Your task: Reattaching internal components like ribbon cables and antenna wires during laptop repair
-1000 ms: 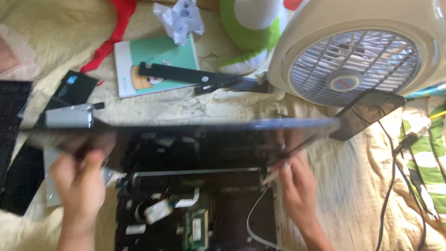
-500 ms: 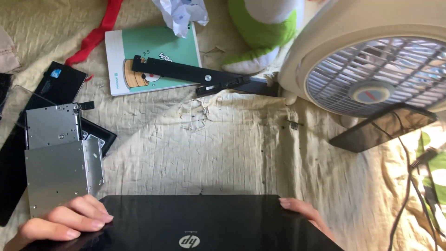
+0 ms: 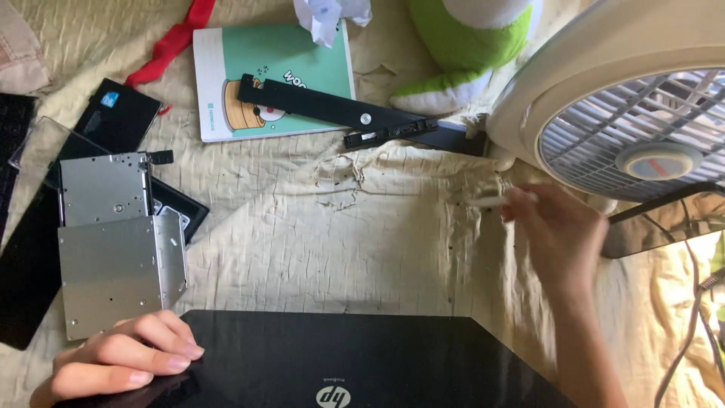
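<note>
A closed black laptop [image 3: 362, 363] lies lid-up on a cream quilted bedspread [image 3: 317, 227] at the bottom edge of the head view. The left hand [image 3: 121, 359] rests on the lid's near-left corner, its fingers [image 3: 170, 361] laid nearly flat and close together on the glossy surface, gripping nothing. The right hand [image 3: 559, 238] hangs blurred above the bedspread off the laptop's far-right corner, just in front of a cream box fan [image 3: 619, 98]; its fingers appear pinched narrowly on a thin white stick-like tool [image 3: 491, 201], though motion blur hides exactly what it is.

Just beside the left hand lie two silver metal optical-drive casings [image 3: 117, 242], the nearer one overlapping the other, both resting on black panels [image 3: 38, 257]. Further off sits a green-covered notebook [image 3: 276, 79] with a long black plastic strip [image 3: 325, 109] lying across its corner. A green and white plush toy [image 3: 461, 53] leans by the fan, a crumpled white tissue [image 3: 328, 15] lies at the notebook's top edge, and a red strap [image 3: 177, 41] trails to the left
</note>
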